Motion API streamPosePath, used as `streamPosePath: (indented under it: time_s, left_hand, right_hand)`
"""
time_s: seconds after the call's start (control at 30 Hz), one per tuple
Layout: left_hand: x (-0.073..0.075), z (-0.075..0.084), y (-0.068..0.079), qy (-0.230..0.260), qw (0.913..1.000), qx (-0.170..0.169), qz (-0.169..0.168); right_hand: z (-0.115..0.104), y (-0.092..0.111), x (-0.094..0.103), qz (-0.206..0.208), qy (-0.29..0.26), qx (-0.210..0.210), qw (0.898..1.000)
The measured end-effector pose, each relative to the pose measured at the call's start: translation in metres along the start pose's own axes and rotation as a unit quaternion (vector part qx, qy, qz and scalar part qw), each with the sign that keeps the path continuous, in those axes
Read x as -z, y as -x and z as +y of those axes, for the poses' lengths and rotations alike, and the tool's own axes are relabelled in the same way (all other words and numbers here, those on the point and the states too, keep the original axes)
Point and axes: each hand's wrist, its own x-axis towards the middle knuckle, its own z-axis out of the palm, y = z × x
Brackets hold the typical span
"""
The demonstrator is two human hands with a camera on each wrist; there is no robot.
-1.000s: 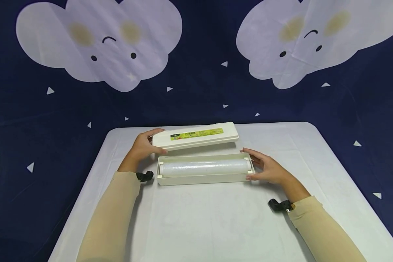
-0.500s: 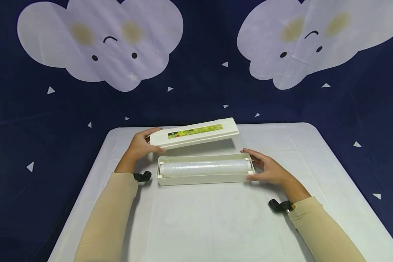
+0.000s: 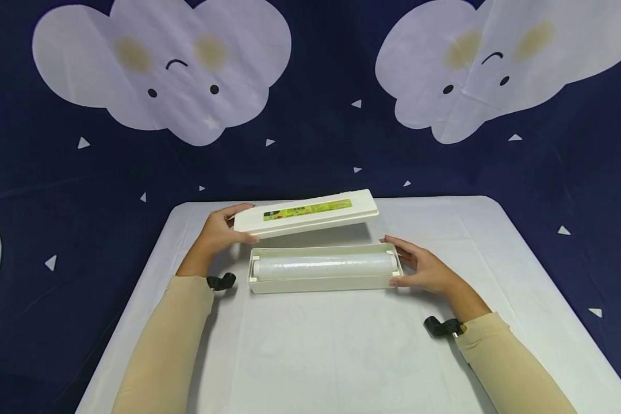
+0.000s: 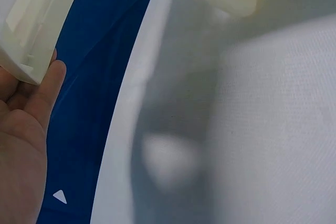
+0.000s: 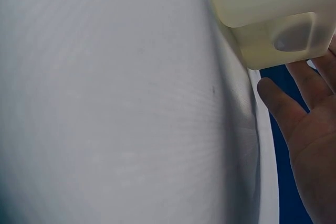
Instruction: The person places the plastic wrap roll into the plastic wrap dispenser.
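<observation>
A long cream box (image 3: 321, 283) lies on the white table, uncovered, with a roll of cling film (image 3: 325, 265) inside it. Behind and above it, my left hand (image 3: 218, 231) grips the left end of the box's lid (image 3: 306, 213), which has a yellow-green label (image 3: 307, 210). The lid tilts up toward its right end and casts a shadow on the cloth. In the left wrist view the lid's underside (image 4: 39, 24) shows over the fingers. My right hand (image 3: 425, 268) holds the right end of the box, thumb at the front and fingers behind.
White cloth covers the table (image 3: 336, 351), whose far edge runs just behind the lid. A dark blue curtain (image 3: 310, 155) with clouds and small triangles hangs beyond it. Black camera mounts sit on both wrists.
My left hand has drawn slightly left with the lid, whose right end rose and then dipped a little. The right hand and the box have stayed in place.
</observation>
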Motion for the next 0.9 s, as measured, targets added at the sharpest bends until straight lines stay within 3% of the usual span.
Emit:
streamPosePath:
  time_s: [0.37, 0.9]
  left_hand:
    - [-0.006, 0.002, 0.003, 0.027, 0.9993, -0.019, -0.019]
    - [-0.01, 0.001, 0.014, 0.025, 0.9968, -0.068, -0.033]
  right_hand:
    - [0.002, 0.001, 0.0, 0.0, 0.001, 0.001, 1.0]
    - [0.0, 0.001, -0.002, 0.003, 0.003, 0.001, 1.0]
